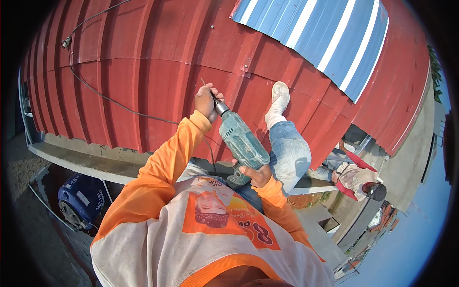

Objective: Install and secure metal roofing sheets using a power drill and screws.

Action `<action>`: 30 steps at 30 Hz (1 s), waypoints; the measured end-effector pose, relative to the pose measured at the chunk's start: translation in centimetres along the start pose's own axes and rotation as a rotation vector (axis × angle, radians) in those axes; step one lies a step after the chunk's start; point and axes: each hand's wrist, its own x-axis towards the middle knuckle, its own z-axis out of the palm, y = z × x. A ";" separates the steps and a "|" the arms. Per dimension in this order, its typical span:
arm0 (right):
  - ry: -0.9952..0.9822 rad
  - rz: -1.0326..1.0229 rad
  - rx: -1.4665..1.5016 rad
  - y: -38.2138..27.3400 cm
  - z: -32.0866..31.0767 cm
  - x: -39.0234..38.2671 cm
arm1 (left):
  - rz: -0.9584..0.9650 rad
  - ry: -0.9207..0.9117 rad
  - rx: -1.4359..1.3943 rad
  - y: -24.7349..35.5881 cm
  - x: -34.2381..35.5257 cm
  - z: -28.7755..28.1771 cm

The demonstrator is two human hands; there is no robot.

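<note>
A green power drill [241,138] lies across the space between my hands, its chuck and thin bit pointing up and to the left. My left hand [206,101] is closed around the bit just ahead of the chuck [221,108], and the bit's tip [202,82] sticks out beyond the fingers. At the drill's rear end, my right hand [258,175] grips the handle, which is partly hidden by the fingers and my body. Beneath the drill is a red ribbed metal roof [160,81].
A dark cable [107,99] with a connector [66,42] crosses the roof on the left. Blue-and-white metal sheeting [306,28] covers the upper right. My shoe [280,91] rests on the roof. Another person [356,177] is below the roof edge; a blue drum [82,201] is lower left.
</note>
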 end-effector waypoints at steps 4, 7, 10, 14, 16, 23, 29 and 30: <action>0.000 -0.080 0.024 -0.1 0.6 -0.3 | 0.103 0.034 0.133 -1.0 -0.8 2.7; 0.075 -0.191 -0.146 0.5 0.5 -0.4 | -0.077 -0.032 -0.063 -1.4 0.4 3.0; 0.191 -0.279 -0.344 0.6 -0.8 0.1 | -0.162 -0.100 -0.104 -1.4 1.3 3.5; 0.277 -0.344 -0.715 -2.2 0.4 1.2 | -0.184 -0.118 -0.027 -2.4 2.4 5.4; 0.297 -0.369 -0.902 -3.0 -0.2 2.0 | -0.222 -0.086 0.027 -3.7 3.7 6.4; 0.339 -0.171 -0.542 -7.3 -4.9 8.3 | -0.372 0.060 -0.451 -10.9 11.5 9.5; 0.293 -0.141 -0.709 -8.9 -8.2 13.6 | -0.393 0.117 -0.579 -13.6 17.7 9.4; 0.280 -0.145 -0.750 -8.8 -8.8 14.2 | -0.389 0.117 -0.586 -13.8 18.3 9.3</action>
